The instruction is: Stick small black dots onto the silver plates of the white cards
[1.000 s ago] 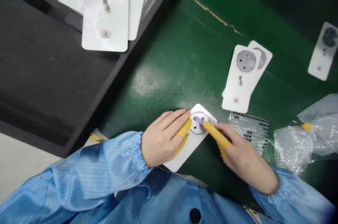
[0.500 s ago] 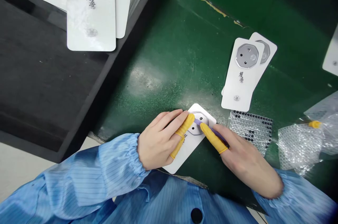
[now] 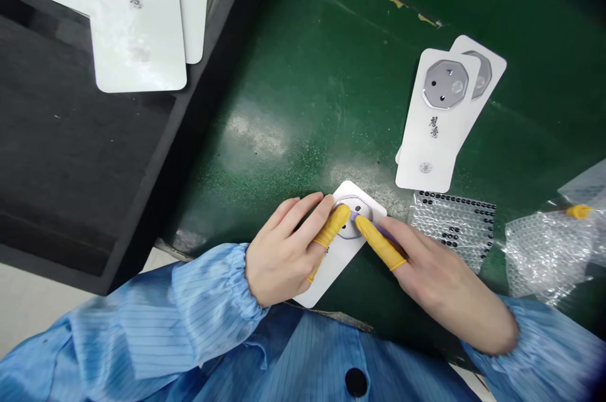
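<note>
A white rounded panel [image 3: 331, 266] with a silver octagonal window lies slanted on the green table in front of me. My left hand [image 3: 281, 254] grips it from the left, with a yellow-cotted fingertip resting at the window. From the right, my right hand [image 3: 433, 272] pinches a slim purple tool [image 3: 386, 233], and its tip meets the window near my left fingertip. A yellow cot covers one of my right fingers too. Much of the tool is hidden by my fingers, so its exact kind does not show.
Two overlapping similar panels [image 3: 428, 149] lie beyond my right hand. Bubble wrap with rows of small black dots [image 3: 466, 225] is beside them, and crumpled clear plastic [image 3: 544, 250] farther right. At upper left a black tray [image 3: 85, 156] holds several white panels [image 3: 142, 42].
The view has shifted slightly, so the tray slides left and the plastic wrap right. Both hands keep nearly the same hold; the purple tool's tip stays on the panel's window.
</note>
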`<state>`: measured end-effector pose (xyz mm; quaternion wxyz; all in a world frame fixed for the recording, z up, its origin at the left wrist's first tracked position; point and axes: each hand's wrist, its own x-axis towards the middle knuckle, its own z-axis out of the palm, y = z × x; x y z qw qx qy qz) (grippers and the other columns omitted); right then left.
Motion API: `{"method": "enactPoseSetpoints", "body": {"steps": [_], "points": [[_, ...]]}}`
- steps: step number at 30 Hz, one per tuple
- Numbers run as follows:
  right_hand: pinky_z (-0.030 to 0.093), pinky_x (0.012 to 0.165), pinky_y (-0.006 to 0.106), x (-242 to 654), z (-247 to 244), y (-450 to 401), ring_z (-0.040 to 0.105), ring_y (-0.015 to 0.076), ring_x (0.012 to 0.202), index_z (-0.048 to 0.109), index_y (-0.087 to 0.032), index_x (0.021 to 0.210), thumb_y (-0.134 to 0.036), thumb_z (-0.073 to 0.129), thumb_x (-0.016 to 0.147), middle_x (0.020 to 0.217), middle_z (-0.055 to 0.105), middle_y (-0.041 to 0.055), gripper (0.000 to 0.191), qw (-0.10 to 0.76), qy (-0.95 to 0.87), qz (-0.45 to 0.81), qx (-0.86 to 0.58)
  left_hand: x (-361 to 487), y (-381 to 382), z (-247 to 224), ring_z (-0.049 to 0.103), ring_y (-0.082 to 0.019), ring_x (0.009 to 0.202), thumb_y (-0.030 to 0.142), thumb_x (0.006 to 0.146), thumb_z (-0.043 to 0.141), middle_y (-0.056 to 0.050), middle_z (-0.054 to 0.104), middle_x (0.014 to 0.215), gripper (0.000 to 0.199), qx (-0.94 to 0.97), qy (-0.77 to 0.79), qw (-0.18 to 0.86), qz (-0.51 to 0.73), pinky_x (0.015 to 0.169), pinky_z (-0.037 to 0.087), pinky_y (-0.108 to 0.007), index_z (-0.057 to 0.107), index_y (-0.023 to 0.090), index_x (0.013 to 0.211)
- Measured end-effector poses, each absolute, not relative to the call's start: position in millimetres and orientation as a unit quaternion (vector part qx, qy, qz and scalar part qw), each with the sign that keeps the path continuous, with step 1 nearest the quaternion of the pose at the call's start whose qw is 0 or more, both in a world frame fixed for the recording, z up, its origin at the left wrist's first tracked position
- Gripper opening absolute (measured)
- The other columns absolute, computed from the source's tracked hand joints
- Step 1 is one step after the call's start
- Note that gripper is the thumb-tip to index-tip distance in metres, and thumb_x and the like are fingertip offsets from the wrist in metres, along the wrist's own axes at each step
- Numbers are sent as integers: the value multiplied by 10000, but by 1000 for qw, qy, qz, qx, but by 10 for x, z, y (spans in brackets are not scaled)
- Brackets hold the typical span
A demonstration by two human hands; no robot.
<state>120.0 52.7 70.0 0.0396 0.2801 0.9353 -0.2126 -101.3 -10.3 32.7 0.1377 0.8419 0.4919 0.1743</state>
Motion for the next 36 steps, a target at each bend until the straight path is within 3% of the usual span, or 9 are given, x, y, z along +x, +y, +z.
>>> {"method": "enactPoseSetpoints", "body": {"steps": [5,9,15,19,23,25,30,33,36], "points": [[561,602,330,1204,702,515,625,197,756,638,-123,926,-5,316,838,1108,606,152,354,71,962,-142,224,-955,-108,355,512,-385,1133,80,713,500,-229,573,1226,275,843,493,126,176,877,485,-521,692,54,908],[580,611,329,1232,682,537,625,179,747,551,-113,1207,9,313,819,1088,587,128,471,74,952,-184,234,-986,-134,265,468,-387,1179,103,667,508,-228,535,1262,273,842,489,138,182,913,460,-541,690,67,867],[557,786,328,1445,847,684,630,192,965,474,-258,1312,-120,416,879,1114,616,56,458,-104,891,-292,332,-1001,-179,198,443,-359,1212,310,848,513,-237,481,1282,343,804,524,116,254,951,463,-542,584,66,1079],[535,758,389,1866,777,1002,624,237,913,515,-282,1285,-279,435,919,1069,615,63,375,-173,830,-167,504,-853,-271,314,355,-459,1268,548,758,637,-297,359,1389,597,750,624,88,201,959,422,-614,560,48,1075],[518,734,474,2359,479,1360,610,299,885,558,-181,1233,-305,373,906,1056,584,147,396,-129,819,-15,560,-768,-334,379,408,-424,1224,289,813,638,-263,429,1323,199,735,652,65,174,922,462,-575,574,103,847],[513,770,503,2468,383,1431,599,329,928,596,-129,1157,-295,395,883,1051,578,187,378,-125,827,-10,548,-781,-329,366,461,-395,1150,263,806,640,-225,468,1254,164,724,660,63,192,873,489,-569,551,131,844],[396,1023,562,2031,520,1189,410,353,1260,535,-91,1212,-258,404,895,1311,458,200,381,-166,864,-29,474,-869,-270,282,500,-365,1101,284,738,717,-216,446,1239,570,706,666,106,216,833,514,-529,422,116,1196],[435,1021,504,1465,651,916,475,276,1208,494,-133,1268,-231,413,917,1277,513,160,373,-197,886,-154,390,-914,-256,248,497,-356,1130,351,711,755,-207,454,1240,775,704,661,106,237,870,500,-504,327,123,1316],[416,1033,533,999,626,718,450,296,1237,600,-117,1099,-177,444,888,1275,517,184,269,-191,888,-251,334,-938,-289,213,569,-291,995,446,730,726,-162,530,1157,907,684,664,132,270,814,523,-442,213,144,1414]]}}
